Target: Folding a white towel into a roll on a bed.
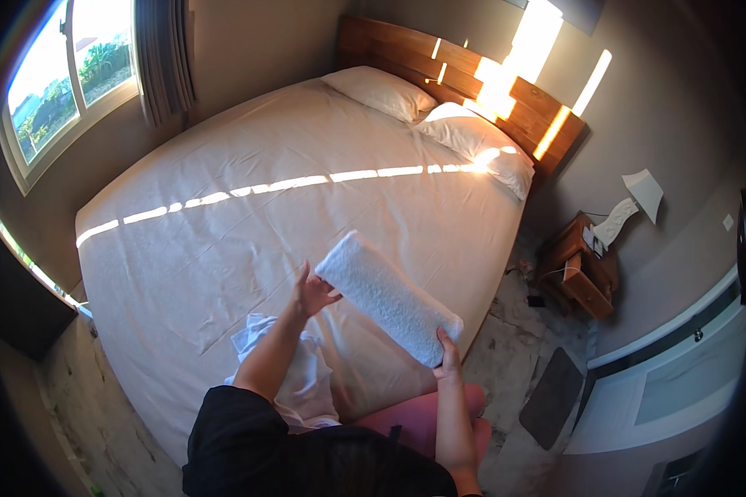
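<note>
A folded white towel (389, 298), long and thick, is held slantwise above the bed in front of me. My right hand (448, 356) grips its near right end, thumb on top and the fingers hidden underneath. At the far left end is my left hand (313, 292), thumb raised and fingers spread against the lower edge; whether the fingertips reach under the towel is hard to see. Below my left forearm, a crumpled white cloth (309, 373) lies on the bed's near edge. Pink fabric (419, 422) shows beneath my right forearm.
The large bed (224, 240) has a pale fitted sheet, two pillows (381, 93) and a wooden headboard (398, 41). To the right stands a wooden nightstand (568, 257) with its drawer pulled out and a white lamp (630, 207). A grey mat (553, 398) lies on the floor.
</note>
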### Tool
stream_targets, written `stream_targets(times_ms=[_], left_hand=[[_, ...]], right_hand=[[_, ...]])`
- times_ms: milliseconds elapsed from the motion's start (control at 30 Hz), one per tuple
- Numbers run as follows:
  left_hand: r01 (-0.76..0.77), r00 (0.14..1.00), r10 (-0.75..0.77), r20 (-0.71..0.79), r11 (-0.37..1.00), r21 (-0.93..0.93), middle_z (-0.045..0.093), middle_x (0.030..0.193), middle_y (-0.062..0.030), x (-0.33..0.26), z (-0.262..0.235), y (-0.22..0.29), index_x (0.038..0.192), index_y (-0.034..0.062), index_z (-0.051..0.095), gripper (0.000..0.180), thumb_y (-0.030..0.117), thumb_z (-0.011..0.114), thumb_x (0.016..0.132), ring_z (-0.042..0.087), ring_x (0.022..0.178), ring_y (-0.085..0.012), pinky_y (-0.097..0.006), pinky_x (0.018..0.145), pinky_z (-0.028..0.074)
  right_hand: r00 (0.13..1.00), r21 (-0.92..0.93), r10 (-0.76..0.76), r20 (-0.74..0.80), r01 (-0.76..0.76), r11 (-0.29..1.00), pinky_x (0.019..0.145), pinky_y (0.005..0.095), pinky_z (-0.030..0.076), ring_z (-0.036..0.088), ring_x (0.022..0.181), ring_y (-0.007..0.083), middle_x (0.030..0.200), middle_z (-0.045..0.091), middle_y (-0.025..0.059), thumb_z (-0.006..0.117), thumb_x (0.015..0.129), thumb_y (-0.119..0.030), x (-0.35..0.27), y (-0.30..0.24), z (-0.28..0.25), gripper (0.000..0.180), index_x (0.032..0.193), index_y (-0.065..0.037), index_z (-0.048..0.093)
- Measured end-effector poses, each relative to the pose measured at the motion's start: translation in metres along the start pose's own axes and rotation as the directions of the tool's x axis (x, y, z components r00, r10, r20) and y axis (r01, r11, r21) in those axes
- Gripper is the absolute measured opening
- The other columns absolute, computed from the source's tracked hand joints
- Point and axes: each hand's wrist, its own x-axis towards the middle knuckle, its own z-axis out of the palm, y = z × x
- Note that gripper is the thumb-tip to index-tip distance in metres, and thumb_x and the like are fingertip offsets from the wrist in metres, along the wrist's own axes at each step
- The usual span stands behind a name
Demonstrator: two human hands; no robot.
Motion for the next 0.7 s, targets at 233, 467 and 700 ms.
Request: stream_targets(times_ms=[233, 467, 700], left_hand=[[-0.019, 0.998, 0.023, -0.059, 0.998, 0.064, 0.027, 0.150, -0.0100, -0.016, 0.089, -0.005, 0.146, 0.0232, 0.026, 0.096, 0.083, 0.039, 0.072, 0.026, 0.135, -0.0405, -0.068, 0.103, 0.017], [0.611, 0.760, -0.250, -0.600, 0.591, 0.527, 0.053, 0.128, -0.0156, -0.088, 0.070, 0.094, 0.136, 0.0033, 0.039, 0.084, 0.062, 0.058, 0.079, 0.053, 0.115, -0.0313, -0.049, 0.098, 0.040], [0.316, 0.684, 0.299, -0.666, 0.701, 0.639, 0.063, 0.104, -0.0092, -0.087, 0.087, 0.080, 0.115, 0.0017, 0.057, 0.046, 0.014, 0.072, 0.074, 0.059, 0.096, -0.0217, -0.036, 0.086, 0.046]], right_hand=[[0.984, -0.227, -0.159, 0.084, 0.174, 0.958, 0.092, 0.0352, 0.045, 0.056, 0.106, 0.0205, 0.115, 0.058, 0.0083, 0.070, 0.081, -0.016, 0.012, 0.012, 0.053, 0.050, 0.124, -0.002, 0.048], [0.970, -0.467, -0.081, 0.229, 0.183, 0.865, 0.089, 0.0328, 0.046, 0.059, 0.099, 0.0174, 0.105, 0.061, 0.0059, 0.074, 0.072, -0.002, 0.016, -0.017, 0.089, 0.051, 0.117, -0.003, 0.050], [0.976, -0.551, -0.011, 0.216, 0.131, 0.824, 0.088, 0.0321, 0.047, 0.058, 0.099, 0.0166, 0.106, 0.060, 0.0055, 0.074, 0.075, -0.005, 0.067, 0.012, 0.126, 0.054, 0.122, -0.004, 0.047]])
